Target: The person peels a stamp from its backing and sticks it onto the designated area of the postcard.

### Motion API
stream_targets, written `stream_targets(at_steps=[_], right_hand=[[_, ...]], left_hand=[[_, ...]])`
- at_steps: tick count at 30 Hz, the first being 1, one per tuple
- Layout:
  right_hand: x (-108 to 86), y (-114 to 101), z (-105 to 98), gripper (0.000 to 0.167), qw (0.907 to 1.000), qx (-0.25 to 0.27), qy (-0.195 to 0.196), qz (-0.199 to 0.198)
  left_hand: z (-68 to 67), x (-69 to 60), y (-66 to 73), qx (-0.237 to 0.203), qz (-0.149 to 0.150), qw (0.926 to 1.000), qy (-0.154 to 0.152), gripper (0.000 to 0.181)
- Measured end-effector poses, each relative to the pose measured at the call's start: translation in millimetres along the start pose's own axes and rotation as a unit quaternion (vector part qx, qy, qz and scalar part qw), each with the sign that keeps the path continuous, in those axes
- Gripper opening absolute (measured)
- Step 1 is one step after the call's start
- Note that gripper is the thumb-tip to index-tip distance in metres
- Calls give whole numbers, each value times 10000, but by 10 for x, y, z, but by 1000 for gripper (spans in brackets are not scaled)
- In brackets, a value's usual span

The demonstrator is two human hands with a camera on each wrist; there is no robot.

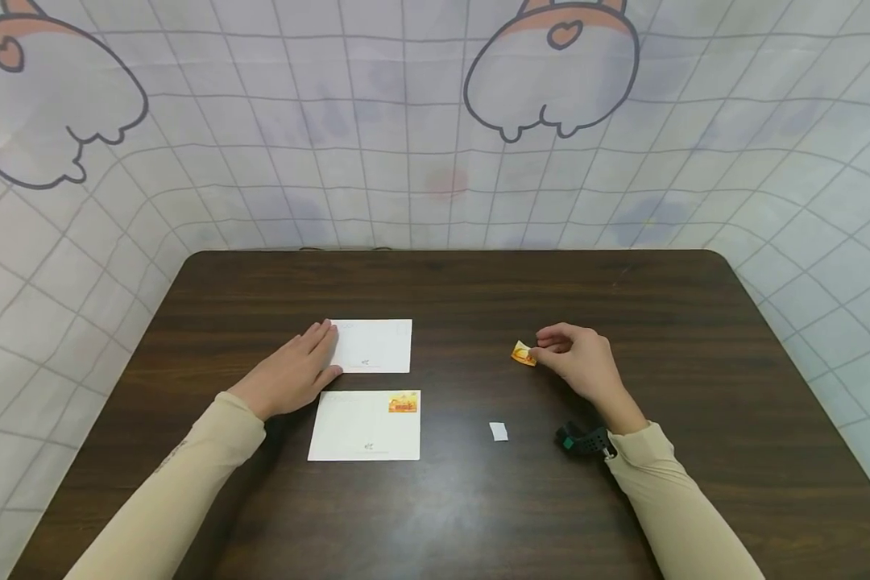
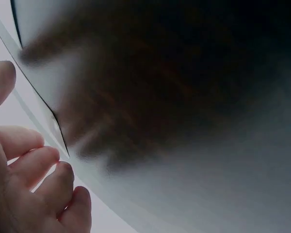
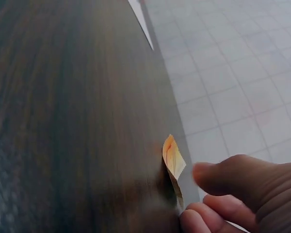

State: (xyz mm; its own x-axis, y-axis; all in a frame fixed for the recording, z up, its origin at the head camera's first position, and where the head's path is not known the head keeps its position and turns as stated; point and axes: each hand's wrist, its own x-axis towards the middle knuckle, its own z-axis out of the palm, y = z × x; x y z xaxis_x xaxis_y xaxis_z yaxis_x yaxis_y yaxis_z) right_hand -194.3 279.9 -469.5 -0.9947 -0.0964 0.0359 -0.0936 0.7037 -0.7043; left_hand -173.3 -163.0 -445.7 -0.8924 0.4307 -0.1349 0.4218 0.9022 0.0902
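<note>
My left hand (image 1: 293, 372) rests on the table with its fingers fairly straight, at the left edge of the upper white postcard (image 1: 373, 346). Below that lies a second white postcard (image 1: 355, 431), with an orange-yellow postage stamp (image 1: 403, 402) at its upper right. Over on the right, my right hand (image 1: 576, 358) is beside a loose orange stamp (image 1: 524, 354). In the right wrist view this stamp (image 3: 173, 158) curls upward beside the fingertips. A gap shows between thumb and fingers, and the thumb looks apart from the stamp there.
A small white paper piece (image 1: 499, 432) lies between the lower postcard and the right forearm. A black wrist strap with a device (image 1: 583, 440) is at the right wrist. The dark wooden table (image 1: 442, 282) meets a white grid-patterned cloth (image 1: 406, 161) at the back.
</note>
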Motion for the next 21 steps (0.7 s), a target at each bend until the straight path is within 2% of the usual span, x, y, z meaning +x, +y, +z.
stream_targets(at_steps=[6, 14, 21], right_hand=[[-12, -70, 30, 35, 9990, -405, -201, 68], [-31, -102, 74, 31, 9963, -843, -67, -119], [-22, -110, 73, 30, 9956, -920, -46, -199]], left_hand=[[-4, 6, -5, -73, -76, 9998, -148, 69], [15, 32, -9, -77, -116, 9995, -292, 70], [16, 57, 26, 32, -179, 9992, -360, 70]])
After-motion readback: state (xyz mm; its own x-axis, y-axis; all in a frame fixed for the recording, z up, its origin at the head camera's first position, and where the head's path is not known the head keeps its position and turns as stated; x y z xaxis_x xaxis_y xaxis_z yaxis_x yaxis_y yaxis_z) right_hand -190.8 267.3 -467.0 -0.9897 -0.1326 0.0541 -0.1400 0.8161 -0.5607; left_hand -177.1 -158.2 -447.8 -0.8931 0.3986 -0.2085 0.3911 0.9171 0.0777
